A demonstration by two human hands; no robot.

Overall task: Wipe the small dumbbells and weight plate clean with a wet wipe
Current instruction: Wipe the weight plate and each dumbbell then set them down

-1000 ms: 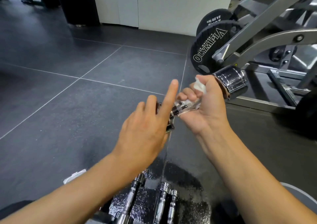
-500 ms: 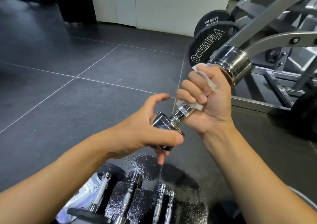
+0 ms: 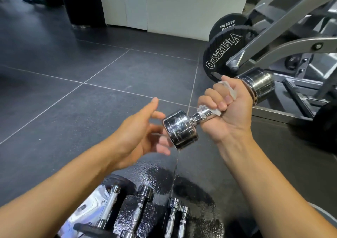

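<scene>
Stretching from 9 o'clock round to 12 o'clock, open dark tiled floor is shown, ended at 12 o'clock by a white wall panel. Room from 1 to 3 o'clock is closed off by a grey machine frame, on which a black plate marked OLYMPIA is hung.

At centre, a chrome dumbbell is held above the floor, tilted, one head low toward 8 o'clock and the other high toward 2 o'clock. Its handle is clenched in the right hand, with a white wet wipe trapped between the fingers and the handle. The left hand is held released at 9 o'clock of the lower head, digits spread; whether the head is touched cannot be told.

At 6 o'clock, beneath the hands, a black weight plate is laid on the floor, and several small dumbbells are laid side by side over it.
</scene>
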